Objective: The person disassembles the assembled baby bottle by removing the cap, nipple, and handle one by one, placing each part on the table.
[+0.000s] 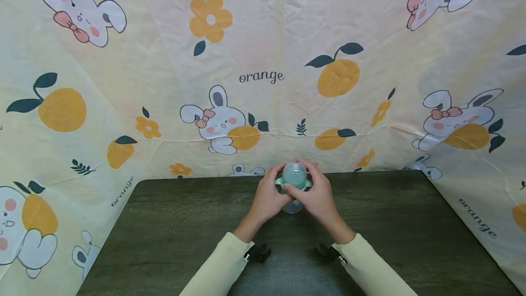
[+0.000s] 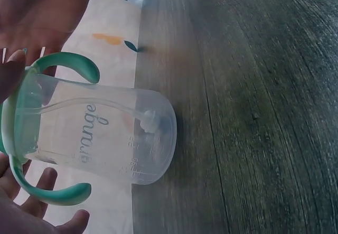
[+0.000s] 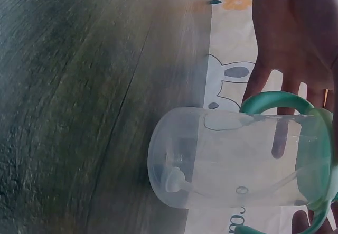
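Note:
Between both hands stands a straw sippy cup [image 1: 294, 175] with a clear domed lid, a mint-green collar and two curved green handles [image 2: 71, 65]. Its transparent body [image 2: 105, 139] looks empty of drink. Inside, a thin straw runs down to a white weighted end [image 2: 150, 122]. My left hand [image 1: 266, 196] holds the left side of the lid and collar, thumb toward me. From the other side, my right hand [image 1: 317, 194] grips the same collar, its thumb across the front. Fingers [image 3: 285, 131] of the right hand show behind the cup, which overlaps the tabletop at its base.
The dark wood-grain table [image 1: 185, 227] has its far edge just beyond the cup. Behind it hangs a cream curtain [image 1: 255, 35] printed with rabbits and oranges. Black wrist straps with camera mounts [image 1: 260, 252] sit at both cream sleeves [image 1: 222, 264].

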Demonstrator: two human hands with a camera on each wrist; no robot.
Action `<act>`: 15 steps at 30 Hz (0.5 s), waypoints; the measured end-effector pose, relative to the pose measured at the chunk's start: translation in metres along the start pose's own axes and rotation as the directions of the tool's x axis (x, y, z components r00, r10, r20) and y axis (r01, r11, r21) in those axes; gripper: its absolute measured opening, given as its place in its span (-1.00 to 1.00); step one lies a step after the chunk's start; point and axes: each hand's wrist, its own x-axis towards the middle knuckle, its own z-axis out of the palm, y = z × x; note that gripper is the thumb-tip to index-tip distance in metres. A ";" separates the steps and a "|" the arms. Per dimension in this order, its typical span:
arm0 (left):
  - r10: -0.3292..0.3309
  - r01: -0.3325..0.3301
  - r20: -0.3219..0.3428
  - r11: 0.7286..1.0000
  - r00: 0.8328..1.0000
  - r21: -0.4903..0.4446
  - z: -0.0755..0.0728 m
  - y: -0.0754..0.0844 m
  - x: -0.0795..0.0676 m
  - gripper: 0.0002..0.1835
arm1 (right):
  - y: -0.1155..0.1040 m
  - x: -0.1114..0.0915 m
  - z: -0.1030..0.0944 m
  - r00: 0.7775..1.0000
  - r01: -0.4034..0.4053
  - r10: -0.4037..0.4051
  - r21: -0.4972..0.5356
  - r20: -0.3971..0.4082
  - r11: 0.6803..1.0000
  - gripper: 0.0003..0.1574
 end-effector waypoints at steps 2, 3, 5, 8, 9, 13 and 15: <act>0.009 -0.009 0.008 1.000 1.000 0.000 0.000 0.001 0.000 -0.17 | -0.001 0.001 0.000 1.000 0.005 -0.005 -0.012 0.000 1.000 -0.03; 0.013 -0.013 0.011 1.000 1.000 -0.002 0.000 0.002 0.000 -0.18 | -0.002 0.001 0.000 1.000 0.006 -0.006 -0.020 0.002 1.000 -0.03; 0.023 -0.023 0.011 1.000 1.000 -0.005 0.000 0.003 0.000 -0.20 | -0.003 0.001 -0.001 1.000 0.007 -0.007 -0.034 0.004 0.999 -0.03; 0.028 -0.028 0.009 1.000 1.000 -0.011 0.001 0.005 -0.001 -0.20 | -0.005 0.001 -0.003 1.000 0.006 -0.006 -0.051 0.007 0.999 -0.03; 0.029 -0.029 0.009 1.000 1.000 -0.008 0.002 0.005 -0.001 -0.20 | -0.005 0.001 -0.004 1.000 0.005 -0.005 -0.056 0.007 0.998 -0.03; 0.019 -0.019 0.005 1.000 1.000 0.014 0.004 0.004 0.000 -0.21 | -0.006 0.001 -0.004 1.000 0.015 -0.015 -0.069 0.010 0.998 -0.02; 0.016 -0.016 -0.002 0.999 1.000 0.030 0.005 0.003 0.000 -0.22 | -0.007 0.001 -0.004 1.000 0.017 -0.016 -0.075 0.013 0.997 -0.03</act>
